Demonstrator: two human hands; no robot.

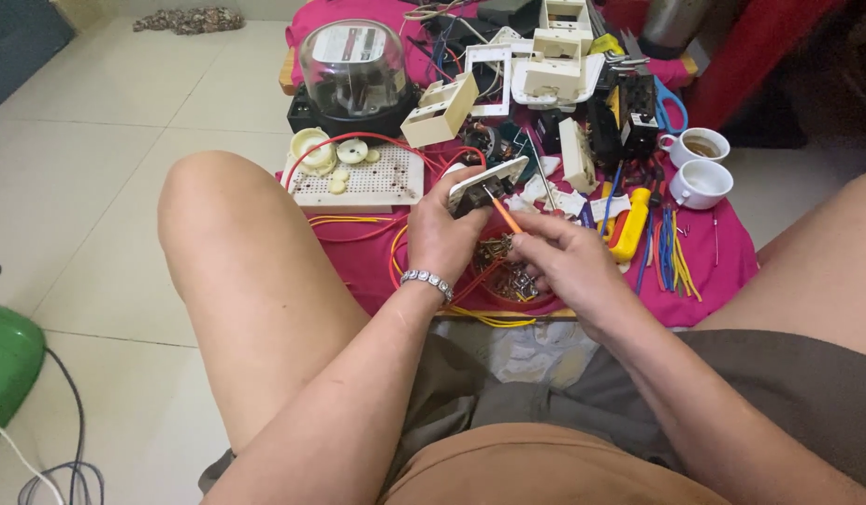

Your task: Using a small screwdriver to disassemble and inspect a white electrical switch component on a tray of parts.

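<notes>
Home floor doubling as a makeshift electrical repair spot. You're sitting on pale tiled floor (106,122), legs spread around a pink cloth (723,248) laid over a low board. Cloth is crammed with parts: a glass-domed electricity meter (354,70), cream switch boxes (442,110), white faceplates (490,79), a perforated board (358,178), loose coloured wires (671,257), a yellow-handled tool (631,224). Two white cups (700,164) sit at the cloth's edge. Green appliance (7,360) with cords on the floor. Domestic, not a proper workshop.
</notes>
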